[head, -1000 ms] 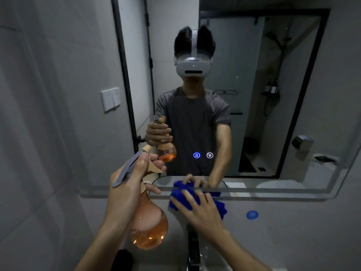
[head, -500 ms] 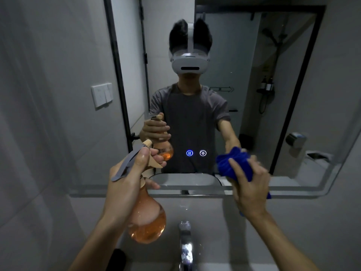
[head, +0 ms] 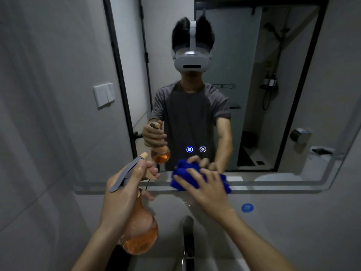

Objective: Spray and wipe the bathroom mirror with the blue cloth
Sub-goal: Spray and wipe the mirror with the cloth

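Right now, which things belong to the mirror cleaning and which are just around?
Job: round orange spray bottle held by left hand; blue cloth pressed by right hand on wall mirror.
Around: chrome tap; white wall switch; round blue sticker.

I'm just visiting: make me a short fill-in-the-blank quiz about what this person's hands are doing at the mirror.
1. The left hand grips an orange spray ____.
2. The right hand presses a cloth coloured ____.
3. The cloth sits at the mirror's ____ edge.
4. Two lit icons glow ____ the cloth.

Missing words: bottle; blue; bottom; above
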The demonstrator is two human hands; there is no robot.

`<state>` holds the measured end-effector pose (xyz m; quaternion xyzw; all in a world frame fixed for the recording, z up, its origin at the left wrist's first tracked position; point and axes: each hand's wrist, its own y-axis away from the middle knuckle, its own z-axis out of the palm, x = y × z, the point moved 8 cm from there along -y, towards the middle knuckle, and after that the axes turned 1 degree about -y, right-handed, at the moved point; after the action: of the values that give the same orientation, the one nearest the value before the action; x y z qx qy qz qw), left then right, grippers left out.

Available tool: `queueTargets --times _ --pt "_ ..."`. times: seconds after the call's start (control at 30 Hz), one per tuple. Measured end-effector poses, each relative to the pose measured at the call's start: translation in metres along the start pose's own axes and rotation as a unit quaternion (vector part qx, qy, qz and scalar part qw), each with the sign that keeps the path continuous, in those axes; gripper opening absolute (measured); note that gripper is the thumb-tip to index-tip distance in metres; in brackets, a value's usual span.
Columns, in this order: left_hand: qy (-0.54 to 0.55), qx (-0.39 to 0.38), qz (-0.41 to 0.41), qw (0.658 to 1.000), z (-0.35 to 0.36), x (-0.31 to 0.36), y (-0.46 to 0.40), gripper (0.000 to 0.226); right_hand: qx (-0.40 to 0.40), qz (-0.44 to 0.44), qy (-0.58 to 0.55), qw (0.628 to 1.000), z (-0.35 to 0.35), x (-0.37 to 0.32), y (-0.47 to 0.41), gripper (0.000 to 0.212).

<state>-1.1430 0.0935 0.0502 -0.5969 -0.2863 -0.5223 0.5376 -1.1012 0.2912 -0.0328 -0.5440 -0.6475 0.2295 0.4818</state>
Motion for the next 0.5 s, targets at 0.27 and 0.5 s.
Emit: queueTargets --times 0.27,0.5 --pt "0.015 -0.022 0.011 1.000 0.014 0.011 -0.005 0.023 0.109 0.243 0.039 0.963 -0.113 0.185 -0.023 0.055" --pt "0.014 -0.035 0.023 0.999 0.016 0.016 -0.010 0.029 0.156 0.225 0.054 0.960 -0.157 0.191 -0.163 0.049"
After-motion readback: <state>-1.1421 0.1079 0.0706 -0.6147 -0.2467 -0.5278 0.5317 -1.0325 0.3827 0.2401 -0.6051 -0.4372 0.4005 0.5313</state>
